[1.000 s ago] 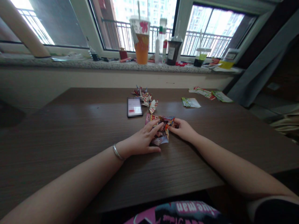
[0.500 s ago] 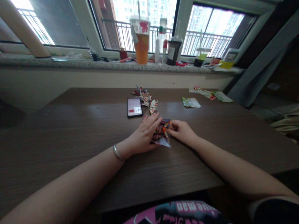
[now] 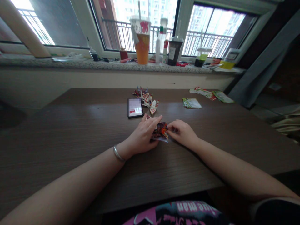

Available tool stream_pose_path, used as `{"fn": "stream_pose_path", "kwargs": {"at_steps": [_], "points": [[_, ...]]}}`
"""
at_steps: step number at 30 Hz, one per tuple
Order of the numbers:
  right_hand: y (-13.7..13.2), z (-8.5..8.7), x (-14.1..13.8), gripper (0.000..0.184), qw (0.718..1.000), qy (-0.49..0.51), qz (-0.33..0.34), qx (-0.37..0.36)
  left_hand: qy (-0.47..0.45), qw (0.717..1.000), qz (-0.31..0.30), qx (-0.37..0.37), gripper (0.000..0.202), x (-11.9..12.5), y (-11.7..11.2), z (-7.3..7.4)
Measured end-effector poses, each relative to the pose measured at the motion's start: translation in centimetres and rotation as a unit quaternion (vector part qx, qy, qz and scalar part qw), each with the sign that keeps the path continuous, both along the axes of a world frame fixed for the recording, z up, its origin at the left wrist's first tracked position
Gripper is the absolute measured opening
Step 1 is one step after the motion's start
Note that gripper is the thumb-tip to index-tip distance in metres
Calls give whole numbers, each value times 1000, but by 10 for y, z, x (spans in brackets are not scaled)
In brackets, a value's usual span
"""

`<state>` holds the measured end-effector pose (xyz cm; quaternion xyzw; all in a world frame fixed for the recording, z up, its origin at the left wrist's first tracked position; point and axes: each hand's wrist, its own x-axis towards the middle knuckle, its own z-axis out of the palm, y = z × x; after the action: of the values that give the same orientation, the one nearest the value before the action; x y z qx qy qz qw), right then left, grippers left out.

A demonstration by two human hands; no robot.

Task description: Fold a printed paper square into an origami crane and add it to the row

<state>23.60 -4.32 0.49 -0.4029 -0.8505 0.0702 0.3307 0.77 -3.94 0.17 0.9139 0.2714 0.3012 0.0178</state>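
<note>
A dark, colourful printed paper (image 3: 160,131) with red and orange patches lies on the table between my hands, creased and partly folded up. My left hand (image 3: 145,132) is closed over its left side, thumb at the near edge and fingers across the far side, hiding that part. At the right edge, the thumb and fingertips of my right hand (image 3: 180,131) pinch the paper. Just beyond are several folded paper shapes (image 3: 154,107) in white, red and dark prints. Left of them lies a phone (image 3: 135,107) with its screen lit.
A small stack of green and white papers (image 3: 191,103) lies on the table (image 3: 98,131) at the right, with more printed strips (image 3: 203,93) behind it. Along the granite windowsill (image 3: 105,65) stand a tall orange drink cup (image 3: 142,43), bottles (image 3: 160,45) and a dark cup (image 3: 174,51).
The paper's right and near edges have drawn in and bunched up, so less of it shows. My right hand has shifted slightly left, and my left fingers have curled more around the paper.
</note>
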Motion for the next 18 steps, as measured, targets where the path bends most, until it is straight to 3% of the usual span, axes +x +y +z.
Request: {"fn": "stream_pose_path", "kwargs": {"at_steps": [7,18], "points": [[-4,5,-1,7,998,-22,59,27,6,999,34,31,80,1,-1,6],[-5,6,-2,8,997,26,59,51,13,995,86,40,61,3,-9,13]]}}
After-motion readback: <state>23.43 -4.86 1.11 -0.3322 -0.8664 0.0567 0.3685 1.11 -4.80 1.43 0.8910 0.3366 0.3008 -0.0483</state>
